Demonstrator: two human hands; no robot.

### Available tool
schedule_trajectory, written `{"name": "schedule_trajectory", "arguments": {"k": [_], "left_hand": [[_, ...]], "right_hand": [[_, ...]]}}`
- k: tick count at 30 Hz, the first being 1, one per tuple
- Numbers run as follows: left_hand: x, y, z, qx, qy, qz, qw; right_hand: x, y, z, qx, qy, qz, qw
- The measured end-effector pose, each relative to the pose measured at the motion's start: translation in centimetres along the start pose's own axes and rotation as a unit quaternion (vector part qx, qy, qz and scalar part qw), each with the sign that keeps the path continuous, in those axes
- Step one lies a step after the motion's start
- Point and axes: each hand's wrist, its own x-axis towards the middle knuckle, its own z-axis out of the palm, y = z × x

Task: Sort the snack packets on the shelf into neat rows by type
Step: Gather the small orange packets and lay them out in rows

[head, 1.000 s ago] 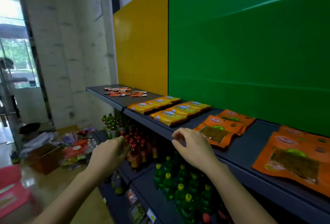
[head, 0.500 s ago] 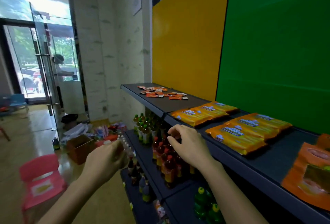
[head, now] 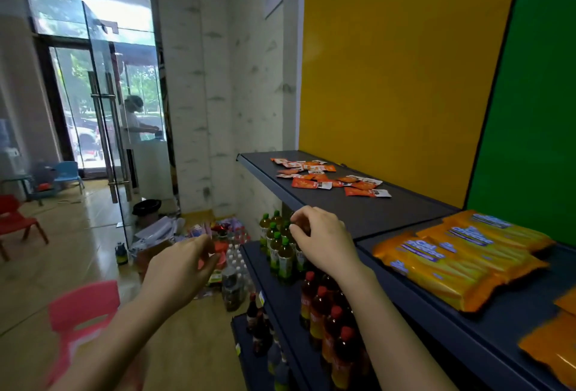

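Most of the sorting looks unfinished at this end of the shelf (head: 352,216). Beyond the right hand's (head: 325,244) fingers (head: 300,223), well apart from them and further back on the shelf, the small orange-and-white sachets (head: 324,177) lie scattered in a loose heap, pointing different ways and some overlapping. No row is formed there yet. To the right of those fingers, the yellow packets (head: 461,255) already lie side by side in tidy overlapping rows, and that group seems done. An orange pouch (head: 553,348) shows only partly at the lower right edge, so its order cannot be judged.

Both hands carry nothing that can be seen. The right fingers are loosely curled just at the shelf's front lip; whether they touch it is unclear. The left hand (head: 184,269) hangs off the shelf, out over the floor, its fingers (head: 204,245) relaxed and slightly bent. My guess is the sachets are the next job.
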Motion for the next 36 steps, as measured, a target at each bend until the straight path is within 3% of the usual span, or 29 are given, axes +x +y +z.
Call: {"name": "schedule_trajectory", "arguments": {"k": [11, 22, 36], "left_hand": [[12.0, -8.2, 7.2, -0.039, -0.017, 0.029, 0.999], [29.1, -18.2, 13.4, -0.116, -0.037, 0.140, 0.983], [43.2, -18.4, 23.3, -0.232, -0.065, 0.184, 0.953]], "right_hand": [[12.4, 2.7, 6.4, -0.019, 0.020, 0.060, 0.998], [27.1, 2.6, 12.9, -0.063, 0.090, 0.164, 0.980], [38.7, 8.8, 14.4, -0.157, 0.086, 0.297, 0.938]]}}
